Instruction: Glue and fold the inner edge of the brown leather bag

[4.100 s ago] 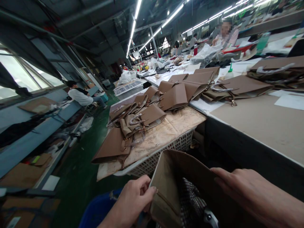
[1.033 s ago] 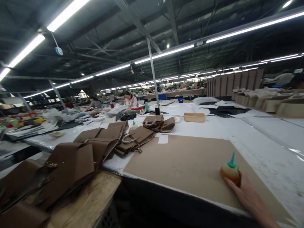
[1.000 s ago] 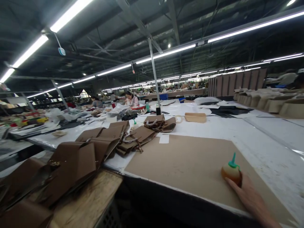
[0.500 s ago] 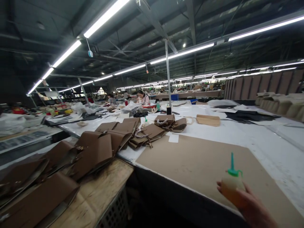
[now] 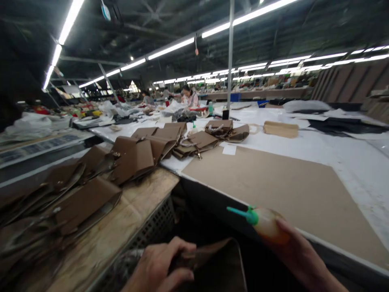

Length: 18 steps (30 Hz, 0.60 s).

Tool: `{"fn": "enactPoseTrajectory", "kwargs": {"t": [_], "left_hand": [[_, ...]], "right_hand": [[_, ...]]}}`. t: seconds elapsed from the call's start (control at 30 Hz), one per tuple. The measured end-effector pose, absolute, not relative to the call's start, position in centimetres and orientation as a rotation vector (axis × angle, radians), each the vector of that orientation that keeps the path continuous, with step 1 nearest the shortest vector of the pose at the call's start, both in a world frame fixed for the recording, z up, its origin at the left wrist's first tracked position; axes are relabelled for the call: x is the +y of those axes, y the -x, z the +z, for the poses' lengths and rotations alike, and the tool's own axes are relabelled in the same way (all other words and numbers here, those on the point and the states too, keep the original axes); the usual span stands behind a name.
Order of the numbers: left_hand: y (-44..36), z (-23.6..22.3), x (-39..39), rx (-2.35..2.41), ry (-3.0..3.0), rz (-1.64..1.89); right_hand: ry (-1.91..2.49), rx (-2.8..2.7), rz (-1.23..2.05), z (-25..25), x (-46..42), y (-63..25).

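Note:
My right hand (image 5: 293, 247) is wrapped round a squeeze bottle (image 5: 266, 222) of amber liquid. The bottle is tipped over, its green nozzle pointing left above the dark gap beside the table. Low in the middle, my left hand (image 5: 161, 263) is closed on the edge of a brown handbag (image 5: 217, 263), thumb and fingers pinching it. Most of that bag lies in shadow or below the frame, and the bottle's tip is apart from it.
Several brown handbags (image 5: 133, 158) lie on the worn wooden board (image 5: 152, 182) at left and on the white table behind. A beige sheet (image 5: 273, 174) covers the table's near part. Below the board stands a plastic crate (image 5: 159, 219). A person (image 5: 192, 97) sits far back.
The bottle has gone from upright to tilted leftward and moved left off the beige sheet. My left hand and the bag it grips have come into view. The camera has tipped downward.

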<state>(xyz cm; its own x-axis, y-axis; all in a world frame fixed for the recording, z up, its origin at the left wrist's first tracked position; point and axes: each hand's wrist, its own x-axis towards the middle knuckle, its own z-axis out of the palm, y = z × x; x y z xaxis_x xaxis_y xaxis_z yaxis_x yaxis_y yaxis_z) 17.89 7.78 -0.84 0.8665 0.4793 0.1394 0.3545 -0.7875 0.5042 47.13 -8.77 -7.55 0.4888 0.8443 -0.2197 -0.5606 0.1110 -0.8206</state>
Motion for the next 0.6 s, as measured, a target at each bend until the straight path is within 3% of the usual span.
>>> {"fn": "enactPoseTrajectory", "kwargs": {"t": [0.27,0.6], "left_hand": [[-17.7,-2.0,5.6,0.452,-2.807,0.571],[-15.6,-4.4,4.9,0.325,-2.917,0.676]], "right_hand": [[1.201,-0.521,1.285,-6.0,-11.0,-46.9],[1.275,-0.58,1.014,-7.4,-10.5,-45.7]]}}
